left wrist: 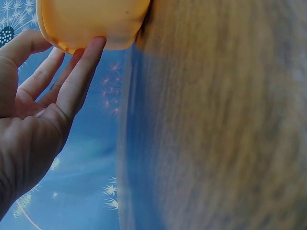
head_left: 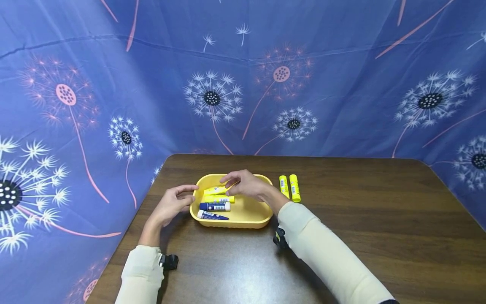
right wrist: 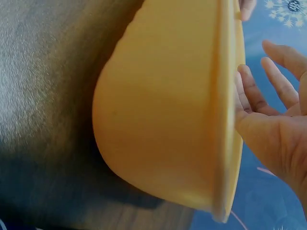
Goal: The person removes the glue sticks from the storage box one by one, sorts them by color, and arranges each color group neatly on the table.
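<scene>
A yellow plastic basin (head_left: 248, 223) stands on the table. Inside lie a yellow glue stick (head_left: 219, 199), another yellow stick (head_left: 213, 191) partly hidden by my right hand, a blue tube with a white end (head_left: 212, 206) and a tapered blue and white tube (head_left: 212, 215). My left hand (head_left: 169, 205) touches the basin's left end, its fingertips on the outer wall in the left wrist view. Over the basin's far side reaches my right hand (head_left: 247, 185), fingers loosely bent above the yellow sticks. In the right wrist view its fingers show past the rim with nothing between them.
Two yellow glue sticks, a left one (head_left: 284, 186) and a right one (head_left: 295, 188), lie side by side to the right of the basin. Brown wood forms the table (head_left: 364, 219). Behind it hangs a blue cloth (head_left: 341, 76) with dandelion prints.
</scene>
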Demonstrator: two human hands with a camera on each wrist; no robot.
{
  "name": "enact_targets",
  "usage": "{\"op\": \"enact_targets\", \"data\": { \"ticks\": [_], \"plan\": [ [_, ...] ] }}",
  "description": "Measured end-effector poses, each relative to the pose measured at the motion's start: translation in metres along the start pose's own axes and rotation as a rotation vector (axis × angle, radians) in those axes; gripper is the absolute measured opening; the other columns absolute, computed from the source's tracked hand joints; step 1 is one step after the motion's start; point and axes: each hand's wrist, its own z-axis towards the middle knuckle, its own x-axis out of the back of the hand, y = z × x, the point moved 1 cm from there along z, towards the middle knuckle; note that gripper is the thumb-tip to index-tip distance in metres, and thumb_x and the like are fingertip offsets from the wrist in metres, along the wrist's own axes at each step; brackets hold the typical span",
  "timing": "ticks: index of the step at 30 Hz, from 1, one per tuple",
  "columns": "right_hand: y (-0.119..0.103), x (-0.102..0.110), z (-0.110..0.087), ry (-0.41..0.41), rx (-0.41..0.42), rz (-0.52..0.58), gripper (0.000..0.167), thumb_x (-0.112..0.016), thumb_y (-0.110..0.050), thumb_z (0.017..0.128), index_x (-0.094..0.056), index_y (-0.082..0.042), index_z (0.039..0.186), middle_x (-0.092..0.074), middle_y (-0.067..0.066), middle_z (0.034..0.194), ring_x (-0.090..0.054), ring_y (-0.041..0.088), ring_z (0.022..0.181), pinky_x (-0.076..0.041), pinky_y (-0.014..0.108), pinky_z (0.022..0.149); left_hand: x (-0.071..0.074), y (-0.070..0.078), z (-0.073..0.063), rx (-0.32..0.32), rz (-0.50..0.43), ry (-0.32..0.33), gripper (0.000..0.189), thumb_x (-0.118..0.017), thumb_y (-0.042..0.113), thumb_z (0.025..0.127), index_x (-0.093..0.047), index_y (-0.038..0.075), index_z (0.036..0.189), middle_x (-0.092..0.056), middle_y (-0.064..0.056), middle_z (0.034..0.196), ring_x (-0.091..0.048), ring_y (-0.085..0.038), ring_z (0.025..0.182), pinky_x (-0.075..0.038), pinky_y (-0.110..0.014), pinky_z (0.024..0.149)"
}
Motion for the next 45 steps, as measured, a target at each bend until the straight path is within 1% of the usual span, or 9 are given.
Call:
{"op": "enact_targets", "data": {
  "ticks": [2,4,10,13,19,28,33,39,45],
  "plan": [
    [0.002,-0.002,0.003,0.003,-0.001,-0.021,0.046,-0.072,0.005,0.089,-0.064,0.002,0.134,-0.060,0.026,0.137,-0.062,0.024,0.117,-0.057,0.027,0.090,0.000,0.001,0.000,-0.003,0.004,-0.006,0.047,-0.059,0.003,0.100,-0.051,-0.006,0.146,-0.055,-0.034,0.143,-0.068,-0.023,0.114,-0.063,-0.034,0.087],
    [0.004,-0.004,0.006,0.006,-0.003,-0.039,0.046,-0.073,0.004,0.089,-0.065,0.001,0.134,-0.061,0.025,0.136,-0.062,0.024,0.117,-0.056,0.024,0.087,0.000,0.001,0.000,-0.001,0.005,-0.005,0.047,-0.059,0.004,0.100,-0.052,-0.005,0.145,-0.055,-0.034,0.143,-0.068,-0.023,0.115,-0.063,-0.034,0.087],
    [0.007,-0.010,0.011,0.033,0.000,-0.077,0.046,-0.074,0.003,0.087,-0.067,0.000,0.132,-0.066,0.024,0.128,-0.062,0.019,0.109,-0.053,0.021,0.082,0.002,0.003,-0.001,-0.006,0.019,-0.001,0.046,-0.060,0.005,0.101,-0.052,-0.004,0.146,-0.054,-0.033,0.146,-0.066,-0.028,0.120,-0.063,-0.032,0.087],
    [0.008,-0.012,0.014,0.043,0.002,-0.093,0.046,-0.074,0.003,0.086,-0.067,0.000,0.132,-0.067,0.024,0.126,-0.063,0.019,0.108,-0.054,0.022,0.085,0.003,0.003,-0.001,-0.009,0.019,-0.002,0.047,-0.060,0.005,0.101,-0.052,-0.005,0.146,-0.053,-0.033,0.146,-0.066,-0.029,0.120,-0.063,-0.032,0.087],
    [0.008,-0.017,0.019,0.049,-0.006,-0.141,0.043,-0.073,0.003,0.087,-0.069,-0.001,0.130,-0.068,0.021,0.124,-0.063,0.021,0.109,-0.055,0.026,0.089,0.005,0.002,-0.002,-0.006,0.024,0.005,0.047,-0.059,0.004,0.100,-0.052,-0.004,0.146,-0.055,-0.034,0.143,-0.068,-0.021,0.114,-0.063,-0.035,0.087],
    [0.016,-0.028,0.023,0.040,-0.016,-0.336,0.042,-0.074,0.006,0.085,-0.074,-0.006,0.125,-0.073,0.018,0.118,-0.067,0.023,0.108,-0.056,0.025,0.083,0.004,-0.002,-0.001,0.013,0.024,0.011,0.045,-0.059,0.004,0.100,-0.054,-0.002,0.145,-0.057,-0.032,0.141,-0.069,-0.018,0.111,-0.063,-0.037,0.088],
    [0.017,-0.034,0.025,0.065,-0.032,-0.368,0.041,-0.071,0.006,0.087,-0.075,-0.008,0.126,-0.074,0.018,0.118,-0.067,0.024,0.108,-0.055,0.025,0.079,0.004,-0.001,-0.001,0.004,0.025,0.007,0.047,-0.059,0.004,0.100,-0.053,-0.003,0.146,-0.056,-0.033,0.142,-0.068,-0.022,0.114,-0.063,-0.037,0.088],
    [0.016,-0.041,0.027,0.081,-0.043,-0.406,0.042,-0.072,0.006,0.086,-0.076,-0.011,0.124,-0.075,0.017,0.116,-0.066,0.021,0.104,-0.053,0.023,0.077,0.003,-0.001,0.000,-0.002,0.028,-0.007,0.048,-0.059,0.005,0.100,-0.051,-0.005,0.146,-0.055,-0.034,0.143,-0.067,-0.027,0.117,-0.063,-0.036,0.088],
    [0.018,-0.044,0.029,0.071,-0.051,-0.434,0.043,-0.069,0.007,0.087,-0.076,-0.013,0.125,-0.075,0.016,0.121,-0.068,0.026,0.111,-0.056,0.028,0.085,0.001,-0.001,0.002,0.006,0.031,-0.004,0.047,-0.060,0.005,0.100,-0.052,-0.003,0.146,-0.056,-0.032,0.144,-0.066,-0.029,0.120,-0.063,-0.036,0.087]
  ]
}}
